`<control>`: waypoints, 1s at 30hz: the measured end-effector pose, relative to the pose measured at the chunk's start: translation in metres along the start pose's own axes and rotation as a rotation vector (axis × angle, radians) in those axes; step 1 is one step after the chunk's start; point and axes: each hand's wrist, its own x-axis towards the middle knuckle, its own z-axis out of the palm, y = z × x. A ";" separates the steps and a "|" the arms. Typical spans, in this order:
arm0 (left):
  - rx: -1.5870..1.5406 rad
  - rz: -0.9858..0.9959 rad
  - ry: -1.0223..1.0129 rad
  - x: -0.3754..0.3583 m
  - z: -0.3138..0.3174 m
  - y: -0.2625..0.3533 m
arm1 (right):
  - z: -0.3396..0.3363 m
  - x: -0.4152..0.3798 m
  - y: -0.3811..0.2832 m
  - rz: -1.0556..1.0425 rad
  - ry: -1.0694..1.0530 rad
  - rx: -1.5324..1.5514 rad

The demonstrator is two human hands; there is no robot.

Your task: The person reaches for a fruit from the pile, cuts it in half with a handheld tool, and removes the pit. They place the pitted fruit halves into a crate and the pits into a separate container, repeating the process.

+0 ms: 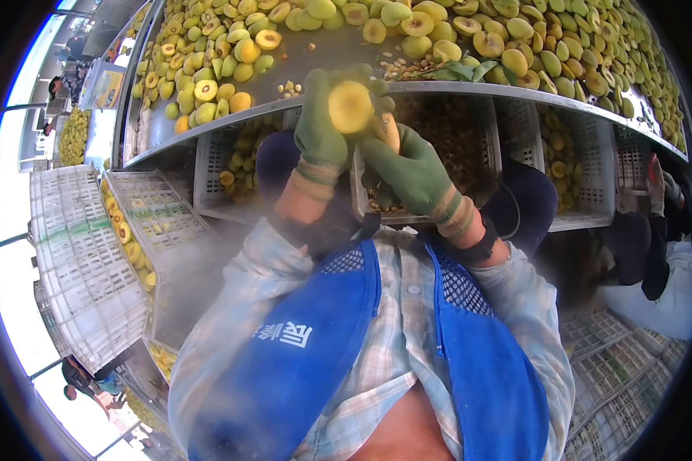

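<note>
Both my hands wear green gloves and meet just in front of the metal table's edge. My left hand point(319, 134) grips a yellow fruit half point(350, 107) with its cut face turned toward me. My right hand point(409, 170) is closed beside it and holds something orange-yellow, a piece of fruit or a tool handle point(390, 131); I cannot tell which. A large heap of yellow-green fruit point(515, 38), whole and halved, covers the metal table point(284, 58) beyond my hands.
White plastic crates point(231, 157) with fruit stand under the table. Stacked empty crates point(77, 261) and a crate with fruit halves point(150, 219) are at the left. A co-worker's gloved hand point(655, 184) is at the right. Pits and leaves point(454, 71) lie on the table.
</note>
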 end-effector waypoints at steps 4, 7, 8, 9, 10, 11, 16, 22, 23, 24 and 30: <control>0.154 0.058 -0.045 -0.001 0.006 -0.004 | -0.001 -0.016 -0.005 0.038 0.010 -0.043; 0.307 0.106 -0.016 -0.006 0.015 -0.002 | -0.004 -0.022 -0.004 -0.009 -0.052 -0.003; 0.333 0.104 -0.011 -0.008 0.017 -0.001 | -0.004 -0.024 -0.004 0.015 -0.049 -0.030; 0.359 0.102 -0.008 -0.010 0.019 -0.001 | -0.003 -0.025 -0.003 0.038 -0.045 -0.057; 0.428 0.150 -0.022 -0.010 0.017 -0.002 | -0.003 -0.026 -0.002 0.063 -0.041 -0.085; 0.494 0.199 -0.035 -0.011 0.012 -0.005 | -0.001 -0.028 -0.003 0.067 -0.049 -0.087; 0.769 0.350 -0.032 -0.014 0.005 -0.007 | 0.003 -0.031 -0.003 0.095 -0.108 -0.076; 0.769 0.361 -0.043 -0.019 0.004 -0.004 | 0.010 -0.033 -0.011 0.110 -0.116 -0.193; 0.837 0.407 -0.066 -0.018 0.000 -0.004 | 0.009 -0.033 -0.012 0.109 -0.119 -0.227; 0.853 0.410 -0.074 -0.018 -0.002 -0.004 | 0.009 -0.031 -0.012 0.108 -0.123 -0.261; 0.886 0.454 -0.080 -0.019 0.001 -0.001 | 0.008 -0.031 -0.008 0.081 -0.153 -0.164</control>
